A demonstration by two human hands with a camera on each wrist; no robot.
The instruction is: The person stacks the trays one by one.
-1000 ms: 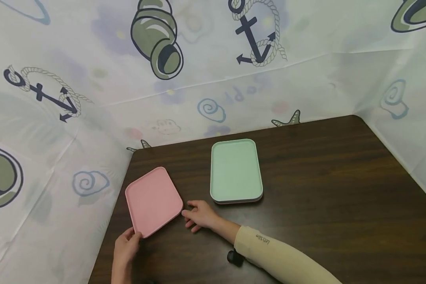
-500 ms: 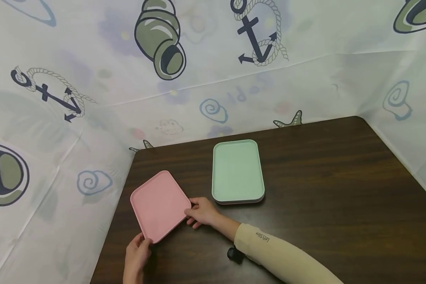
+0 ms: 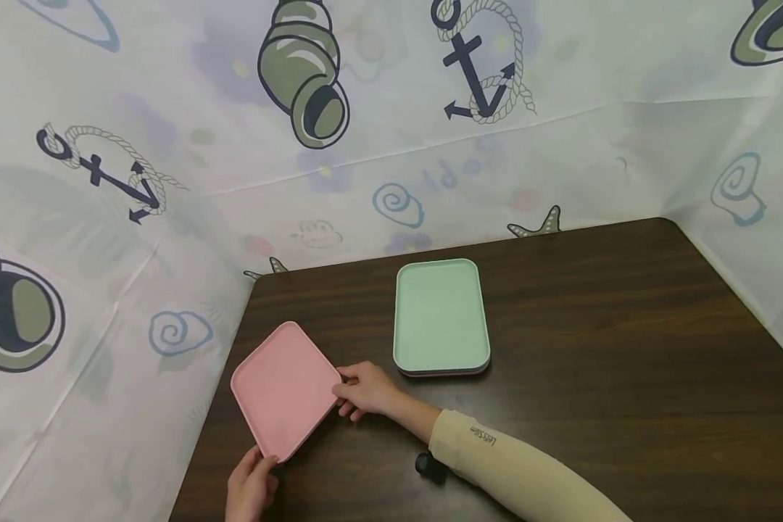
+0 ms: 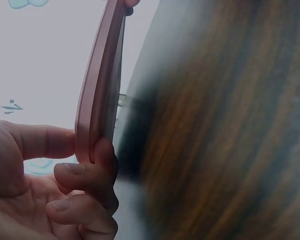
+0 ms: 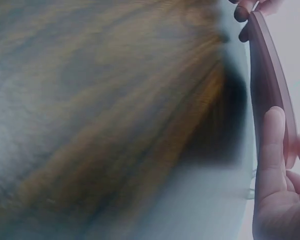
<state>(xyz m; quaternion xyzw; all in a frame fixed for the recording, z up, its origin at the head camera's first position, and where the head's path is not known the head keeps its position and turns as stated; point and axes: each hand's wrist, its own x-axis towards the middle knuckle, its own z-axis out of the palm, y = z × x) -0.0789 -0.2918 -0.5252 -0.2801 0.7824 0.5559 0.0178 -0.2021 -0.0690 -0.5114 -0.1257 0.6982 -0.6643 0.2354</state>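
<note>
A pink, shallow, rounded rectangular tray [image 3: 287,391] is on the left of the head view, turned at an angle. My left hand [image 3: 251,484] pinches its near corner, thumb on the upper face and fingers beneath. At the right corner, my right hand [image 3: 368,389] grips the rim between thumb and fingers. Both wrist views show the tray edge-on, the left wrist view with the left hand [image 4: 65,185] at its lower end. A gap with shadow separates it from the tabletop. To its right, a mint-green tray [image 3: 441,315] lies flat, with a darker edge showing underneath.
The dark wood-grain table [image 3: 594,362] stretches far to the right of the trays. A white cloth [image 3: 339,181] printed with anchors and shells hangs along the back and sides. A small black object [image 3: 431,466] sits under the beige right sleeve [image 3: 515,464].
My right hand has taken hold of the pink tray's right corner. The tray has turned, and its near corner has come toward me. The green tray stays put; the head view has shifted slightly.
</note>
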